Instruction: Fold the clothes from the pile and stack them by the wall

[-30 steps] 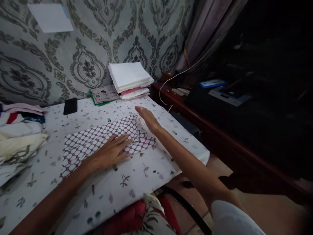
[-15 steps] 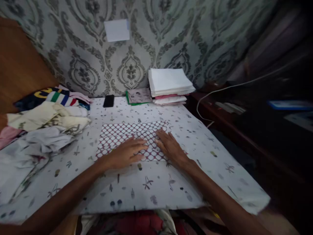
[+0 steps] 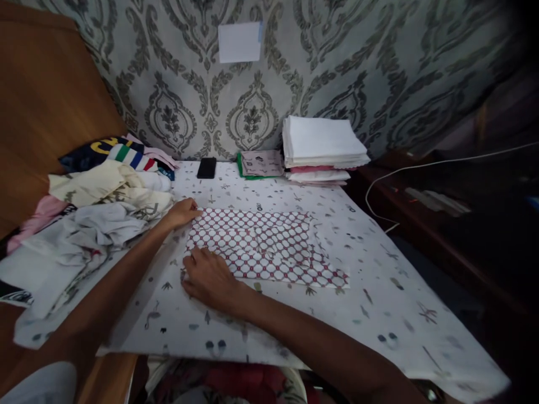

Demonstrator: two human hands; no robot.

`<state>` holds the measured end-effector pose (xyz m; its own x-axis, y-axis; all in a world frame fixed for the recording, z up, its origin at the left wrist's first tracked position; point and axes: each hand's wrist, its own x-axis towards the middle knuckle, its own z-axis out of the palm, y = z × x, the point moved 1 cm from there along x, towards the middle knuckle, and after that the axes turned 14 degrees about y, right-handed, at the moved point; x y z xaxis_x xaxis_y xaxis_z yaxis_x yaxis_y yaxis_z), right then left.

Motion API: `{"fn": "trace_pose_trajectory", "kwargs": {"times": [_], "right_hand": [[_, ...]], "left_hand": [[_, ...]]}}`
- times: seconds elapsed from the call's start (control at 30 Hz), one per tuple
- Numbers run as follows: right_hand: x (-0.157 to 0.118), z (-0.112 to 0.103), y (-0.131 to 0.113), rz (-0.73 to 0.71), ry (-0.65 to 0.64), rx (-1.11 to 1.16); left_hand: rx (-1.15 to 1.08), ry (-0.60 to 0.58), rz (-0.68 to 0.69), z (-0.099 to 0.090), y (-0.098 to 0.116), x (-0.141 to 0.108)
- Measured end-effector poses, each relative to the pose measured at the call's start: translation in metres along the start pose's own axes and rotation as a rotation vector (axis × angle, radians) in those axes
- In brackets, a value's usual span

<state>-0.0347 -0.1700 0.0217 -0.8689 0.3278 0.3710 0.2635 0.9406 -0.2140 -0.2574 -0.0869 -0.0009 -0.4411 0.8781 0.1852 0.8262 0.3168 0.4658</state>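
Observation:
A white cloth with a red and dark lattice pattern (image 3: pixel 282 241) lies folded on the table, its right end spreading into a point. My left hand (image 3: pixel 184 213) is closed on the cloth's far left corner, fingertips pinched at the edge. At the near left corner, my right hand (image 3: pixel 210 278) grips the cloth's edge with curled fingers; its fingertips are partly hidden.
Rumpled clothes (image 3: pixel 96 224) are heaped at the left. Along the back are a black phone (image 3: pixel 206 168), a folded grey-pink cloth (image 3: pixel 263 163) and a stack of white folded cloths (image 3: pixel 322 140). A pale cable (image 3: pixel 404 168) hangs at the right.
Both hands have moved from the cloth's middle to its left end and closed on its corners. The cloth's right part now reaches farther right. The camera view has shifted left.

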Motion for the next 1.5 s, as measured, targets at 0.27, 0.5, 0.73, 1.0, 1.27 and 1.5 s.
{"fn": "trace_pose_trajectory", "kwargs": {"times": [0.27, 0.5, 0.73, 1.0, 1.27, 1.5], "right_hand": [[0.006, 0.013, -0.013, 0.11, -0.03, -0.056], [0.007, -0.005, 0.006, 0.357, 0.025, 0.173], [-0.044, -0.041, 0.044, 0.757, 0.429, 0.711], [-0.124, -0.049, 0.088, 1.109, 0.501, 0.99], [-0.131, -0.052, 0.097, 1.238, 0.452, 1.159], [-0.126, -0.053, 0.101, 1.178, 0.4, 1.098]], "left_hand": [[-0.056, 0.006, -0.007, 0.0, 0.005, 0.002], [-0.435, 0.028, -0.113, -0.012, 0.024, -0.004], [-0.844, -0.148, -0.08, -0.032, 0.113, 0.002], [-0.832, -0.465, -0.191, 0.058, 0.197, 0.013], [-0.745, -0.445, -0.14, 0.093, 0.19, 0.01], [-0.345, -0.122, 0.519, 0.088, 0.178, 0.019]]}}
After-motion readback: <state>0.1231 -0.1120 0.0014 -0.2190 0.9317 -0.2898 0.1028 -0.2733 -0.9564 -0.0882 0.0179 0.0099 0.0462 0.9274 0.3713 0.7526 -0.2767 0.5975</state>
